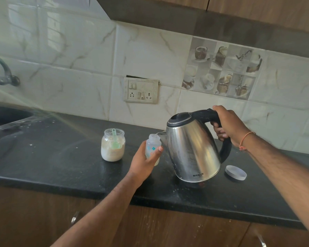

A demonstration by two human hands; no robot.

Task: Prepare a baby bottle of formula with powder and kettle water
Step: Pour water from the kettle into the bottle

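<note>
Both hands are busy: the left hand (144, 158) grips the small bottle (152, 148) just above the surface (61, 157), near its middle, while the right hand (227, 124) grasps the kettle (191, 148) handle, tilting the spout into the bottle's open mouth. Too steep a tilt could flood the narrow neck and scald the fingers wrapped round it. Toward the back edge, an open jar (113, 145) holds pale powder and a green scoop (115, 139); a lid (236, 172) lies beside the kettle.

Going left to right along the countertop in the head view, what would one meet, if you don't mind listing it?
Sink → powder jar → left hand holding the baby bottle → kettle → right hand on its handle → grey lid.
</note>
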